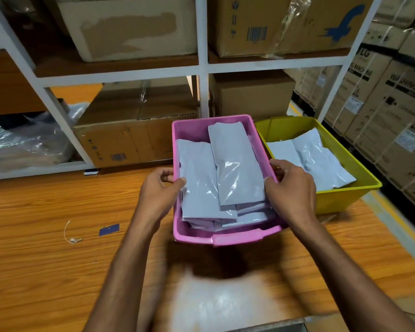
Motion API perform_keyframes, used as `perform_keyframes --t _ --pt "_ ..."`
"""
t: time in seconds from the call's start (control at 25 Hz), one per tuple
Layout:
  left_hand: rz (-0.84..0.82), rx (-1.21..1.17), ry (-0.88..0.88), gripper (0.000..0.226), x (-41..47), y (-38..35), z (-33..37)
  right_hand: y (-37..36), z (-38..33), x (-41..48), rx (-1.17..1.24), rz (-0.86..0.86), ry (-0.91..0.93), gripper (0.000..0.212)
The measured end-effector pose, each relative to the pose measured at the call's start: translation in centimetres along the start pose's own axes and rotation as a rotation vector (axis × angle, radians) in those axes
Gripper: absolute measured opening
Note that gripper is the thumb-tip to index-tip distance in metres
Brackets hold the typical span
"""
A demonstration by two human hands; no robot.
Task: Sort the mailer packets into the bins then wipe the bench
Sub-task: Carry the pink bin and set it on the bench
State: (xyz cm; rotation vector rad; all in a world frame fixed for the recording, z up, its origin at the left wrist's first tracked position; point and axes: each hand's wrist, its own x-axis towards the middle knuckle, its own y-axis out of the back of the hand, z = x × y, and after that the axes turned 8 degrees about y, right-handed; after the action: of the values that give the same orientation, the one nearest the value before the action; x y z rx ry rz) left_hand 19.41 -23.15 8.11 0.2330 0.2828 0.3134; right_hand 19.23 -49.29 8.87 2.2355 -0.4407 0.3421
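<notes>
Bare forearms (pixel 340 271) run forward to the grip: left hand (pixel 162 188) and right hand (pixel 291 188) each clasp a long side rim of the pink rectangular plastic bin (pixel 235 237), thumbs inside against the glossy pale-grey mailer packets (pixel 225 173) stacked in it. Its long axis points away from the person; the yellow plastic bin (pixel 345 197), also holding packets, stands just beside the right hand.

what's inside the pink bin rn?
Grey mailer packets, stacked in overlapping layers, fill the pink bin. The left hand and right hand grip its side rims. Lower packets and the bin floor are covered.
</notes>
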Motion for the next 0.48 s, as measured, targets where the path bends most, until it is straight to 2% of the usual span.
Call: perform_keyframes --t 0.16,0.24,0.36,0.48 --pt "0.132 -0.073 -0.172 0.020 -2.9 1.1 -1.0 1.2 -2.0 -2.4 0.197 0.065 -0.141 0.040" --pt "0.129 -0.104 -0.202 0.021 -4.1 1.9 -2.0 1.3 -2.5 -3.9 0.328 0.061 -0.217 0.040" --pt "0.097 -0.109 -0.193 0.023 -5.6 3.8 -3.2 1.8 -3.0 -5.9 0.570 -0.050 -0.320 0.042" --pt "0.051 -0.145 -0.157 0.022 -7.9 6.0 -3.6 3.3 -3.4 -7.6 0.726 -0.243 -0.366 0.040"
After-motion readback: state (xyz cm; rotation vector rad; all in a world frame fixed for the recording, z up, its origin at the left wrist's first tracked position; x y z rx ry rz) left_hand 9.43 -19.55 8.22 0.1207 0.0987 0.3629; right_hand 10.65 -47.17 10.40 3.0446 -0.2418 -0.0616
